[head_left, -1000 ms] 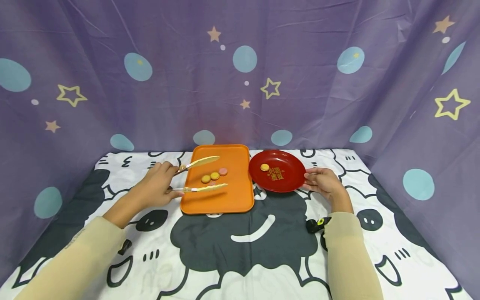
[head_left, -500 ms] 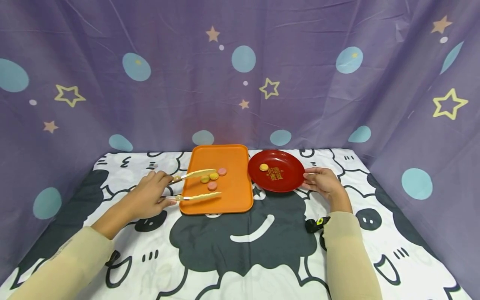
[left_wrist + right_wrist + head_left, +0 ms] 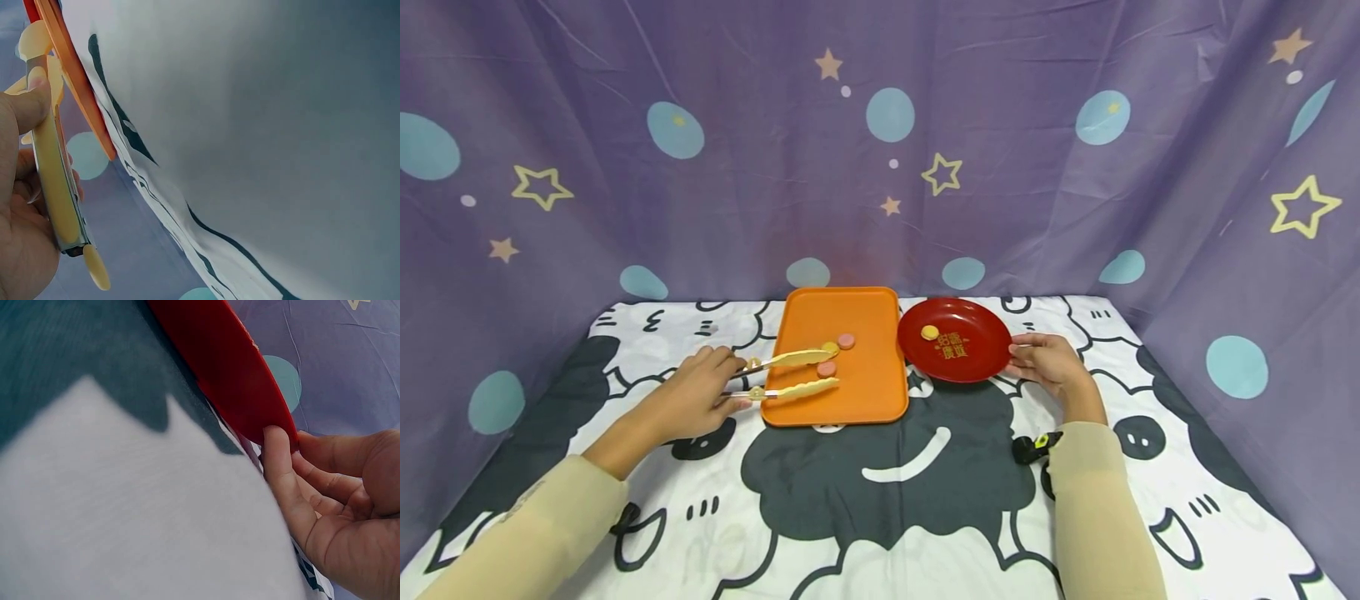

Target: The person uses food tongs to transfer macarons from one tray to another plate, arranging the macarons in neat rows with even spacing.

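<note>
My left hand (image 3: 696,396) grips yellow-tipped tongs (image 3: 56,194). Over the orange tray (image 3: 868,400) their two tips stand apart, one on the far side and one on the near side of a pink macaron (image 3: 826,368). A second pink macaron (image 3: 846,342) lies farther back, beside a yellow macaron (image 3: 830,348) partly covered by the far tip. Another yellow macaron is hidden behind the tongs. With its thumb and fingers, my right hand (image 3: 1047,365) pinches the right rim of the red plate (image 3: 234,375), which bears one yellow macaron (image 3: 929,332).
Plate and tray stand side by side, nearly touching, at the back of the table. A black-and-white cartoon cloth (image 3: 895,508) covers the tabletop. Behind it hangs a purple curtain (image 3: 1015,225) with stars and blue spots.
My left hand has drawn the tongs nearer and slightly left, and their tips have come closer together about the near pink macaron. My right hand stays on the plate rim.
</note>
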Available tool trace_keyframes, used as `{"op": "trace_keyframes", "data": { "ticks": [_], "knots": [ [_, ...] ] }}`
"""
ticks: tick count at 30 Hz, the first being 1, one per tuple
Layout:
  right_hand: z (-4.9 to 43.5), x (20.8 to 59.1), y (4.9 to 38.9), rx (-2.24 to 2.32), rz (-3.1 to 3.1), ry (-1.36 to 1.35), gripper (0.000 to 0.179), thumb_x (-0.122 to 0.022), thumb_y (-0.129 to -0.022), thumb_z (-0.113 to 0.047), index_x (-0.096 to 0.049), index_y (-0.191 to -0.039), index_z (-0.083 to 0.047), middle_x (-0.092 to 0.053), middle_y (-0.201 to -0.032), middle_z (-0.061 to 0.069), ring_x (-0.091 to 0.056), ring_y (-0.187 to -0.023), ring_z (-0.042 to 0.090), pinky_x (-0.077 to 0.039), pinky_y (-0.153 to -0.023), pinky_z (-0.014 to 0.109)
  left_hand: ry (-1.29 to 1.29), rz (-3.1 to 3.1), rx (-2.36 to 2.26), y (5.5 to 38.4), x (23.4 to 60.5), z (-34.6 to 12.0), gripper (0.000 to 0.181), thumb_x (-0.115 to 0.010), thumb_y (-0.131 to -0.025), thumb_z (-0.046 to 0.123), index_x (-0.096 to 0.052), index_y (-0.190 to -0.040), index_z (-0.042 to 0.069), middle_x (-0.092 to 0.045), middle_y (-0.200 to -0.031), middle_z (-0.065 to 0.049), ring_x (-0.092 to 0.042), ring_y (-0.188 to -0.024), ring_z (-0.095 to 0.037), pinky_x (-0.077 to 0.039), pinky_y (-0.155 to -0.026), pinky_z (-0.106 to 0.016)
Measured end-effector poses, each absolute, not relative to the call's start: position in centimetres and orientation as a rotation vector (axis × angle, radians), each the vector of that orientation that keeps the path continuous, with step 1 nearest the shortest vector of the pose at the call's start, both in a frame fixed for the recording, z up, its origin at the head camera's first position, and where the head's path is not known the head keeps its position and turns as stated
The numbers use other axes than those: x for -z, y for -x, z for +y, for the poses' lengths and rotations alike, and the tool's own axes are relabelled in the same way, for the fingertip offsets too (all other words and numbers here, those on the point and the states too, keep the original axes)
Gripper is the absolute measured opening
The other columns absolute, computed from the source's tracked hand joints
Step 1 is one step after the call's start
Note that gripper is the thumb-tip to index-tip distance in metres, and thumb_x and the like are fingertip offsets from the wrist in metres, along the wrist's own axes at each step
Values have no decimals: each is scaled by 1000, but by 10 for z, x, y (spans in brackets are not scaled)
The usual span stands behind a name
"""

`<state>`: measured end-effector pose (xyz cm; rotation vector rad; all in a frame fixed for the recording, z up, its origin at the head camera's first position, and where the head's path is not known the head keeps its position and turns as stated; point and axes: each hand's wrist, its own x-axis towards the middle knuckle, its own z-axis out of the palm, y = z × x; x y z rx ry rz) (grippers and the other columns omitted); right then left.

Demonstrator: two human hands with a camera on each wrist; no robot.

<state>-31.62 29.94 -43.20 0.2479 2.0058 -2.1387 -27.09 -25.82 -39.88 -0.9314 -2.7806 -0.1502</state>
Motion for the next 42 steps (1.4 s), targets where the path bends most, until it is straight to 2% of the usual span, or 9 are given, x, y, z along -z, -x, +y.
{"op": "trace_keyframes", "data": {
  "ticks": [13,22,42],
  "knots": [
    [300,432,316,2143,1999,-243,41,-53,-102,4,-42,-141,15,-68,-94,4,-73,-78,16,-60,-78,32,914,-2812,117,272,398,-255,55,-78,-90,36,-65,-124,-5,-59,-107,-11,-51,-91,-26,-43,-78,-46],
    [300,433,317,2138,2005,-250,44,-54,-102,3,-41,-142,15,-69,-94,5,-74,-78,17,-60,-77,32,893,-2842,153,275,398,-258,56,-77,-91,37,-65,-125,-6,-59,-107,-12,-53,-98,-29,-45,-86,-52],
    [299,431,317,2143,1997,-263,43,-54,-103,3,-41,-142,14,-69,-93,6,-75,-77,18,-60,-77,33,920,-2851,147,274,399,-257,52,-75,-93,36,-66,-123,-5,-61,-107,-12,-54,-95,-28,-46,-85,-52]
  ]
}}
